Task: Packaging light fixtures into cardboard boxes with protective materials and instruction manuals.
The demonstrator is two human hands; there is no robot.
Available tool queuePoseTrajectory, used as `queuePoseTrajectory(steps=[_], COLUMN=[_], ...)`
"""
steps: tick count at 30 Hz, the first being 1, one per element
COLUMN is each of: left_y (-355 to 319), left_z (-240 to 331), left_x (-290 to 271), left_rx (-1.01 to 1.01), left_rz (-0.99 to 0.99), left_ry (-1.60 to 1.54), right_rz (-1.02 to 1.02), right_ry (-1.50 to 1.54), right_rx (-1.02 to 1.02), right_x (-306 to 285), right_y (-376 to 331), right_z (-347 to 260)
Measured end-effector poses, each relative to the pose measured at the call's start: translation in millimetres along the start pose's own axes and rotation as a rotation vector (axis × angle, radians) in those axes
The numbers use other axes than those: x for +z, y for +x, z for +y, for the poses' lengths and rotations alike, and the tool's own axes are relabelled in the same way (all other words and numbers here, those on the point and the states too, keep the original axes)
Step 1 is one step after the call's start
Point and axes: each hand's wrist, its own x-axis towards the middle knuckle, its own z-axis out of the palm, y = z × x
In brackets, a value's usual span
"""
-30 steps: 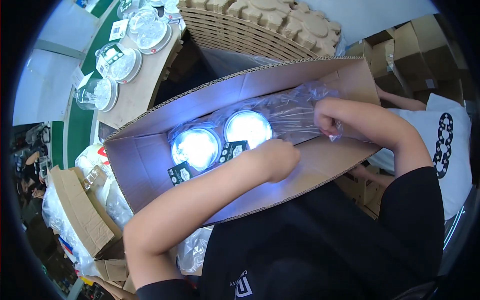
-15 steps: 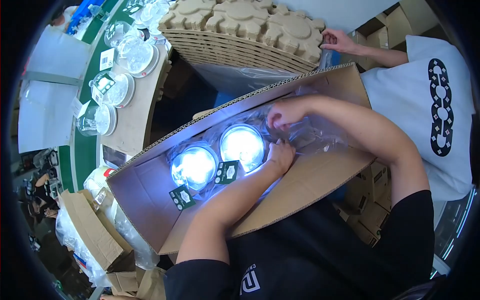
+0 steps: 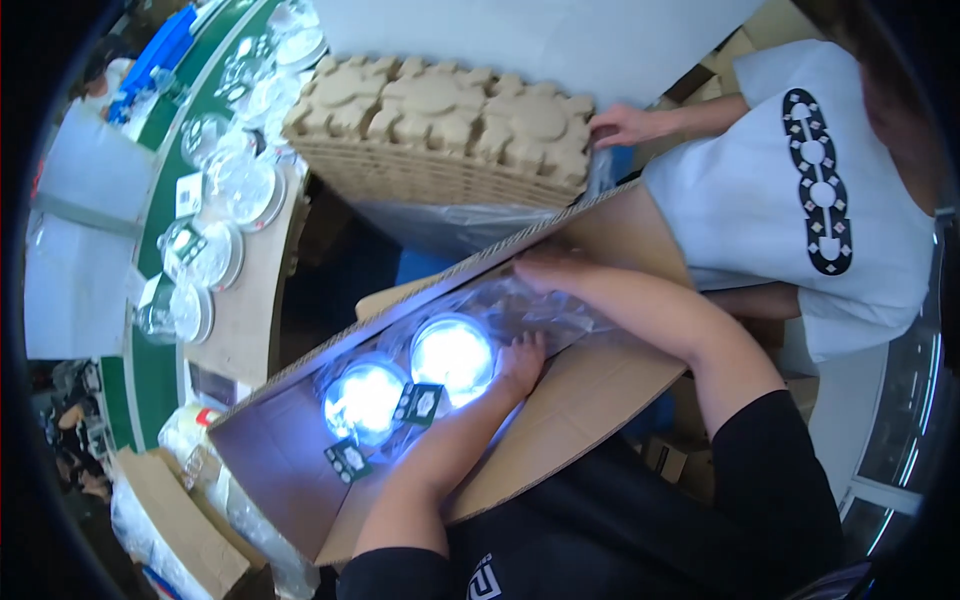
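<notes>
Inside carton (image 3: 560, 400): 2 bagged lights (image 3: 452, 352), 2 hands (image 3: 520, 362) touching.

brown carton (image 3: 590, 400) ctr, open | 2 dark tags (image 3: 418, 402) inside | clear wrap (image 3: 520, 305)

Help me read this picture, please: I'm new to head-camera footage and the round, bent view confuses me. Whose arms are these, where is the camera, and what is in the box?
The camera sits on a person's head and looks down, so the edges bend. The two bare forearms coming from below are that person's own. The left hand rests against a round bagged dish inside an open cardboard box; a second dish lies beside it. The right hand presses the clear plastic wrap near the box's far wall. Neither hand clearly grips anything. Beyond the box stands a stack of pulp trays, touched by another person's hand. More dishes sit on a green belt at the left.
</notes>
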Motion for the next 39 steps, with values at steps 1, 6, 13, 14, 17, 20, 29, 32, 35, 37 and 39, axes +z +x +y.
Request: queuePoseTrajectory(steps=[1,6,13,14,17,20,29,32,35,37,39], left_y=[-7,8,18,21,29,29,20,27,25,21,4], left_z=[-16,-5,11,7,2,9,17,25,33,43,48], left_x=[8,-16,-10,-10,-4,-11,9,0,-12,-29,-29], left_rx=[-0.035,0.055,0.079,0.045,0.148,0.188,0.300,0.300,0.190,0.150,0.044], left_rz=[-0.055,-0.290,-0.277,-0.335,-0.410,-0.475,-0.322,-0.418,-0.516,-0.489,-0.364], left_ry=[0.030,0.068,0.037,-0.039,0.071,0.035,-0.413,-0.380,-0.196,0.004,-0.016], right_rz=[-0.013,0.159,0.121,0.164,0.133,-0.077,-0.046,-0.029,-0.171,-0.279,-0.386], right_ry=[-0.013,-0.136,-0.105,0.012,0.071,-0.126,-0.217,-0.141,-0.167,-0.149,-0.133], right_rx=[-0.061,0.049,0.110,0.173,0.225,0.214,0.064,0.038,-0.112,-0.084,-0.074], right_x=[-24,-5,30,36,49,48,-9,-18,-23,-6,7], right_y=[-5,1,-11,-8,-5,-9,-38,-46,-53,-49,-41], right_z=[-28,-19,20,20,22,19,-2,-31,-46,-31,-20])
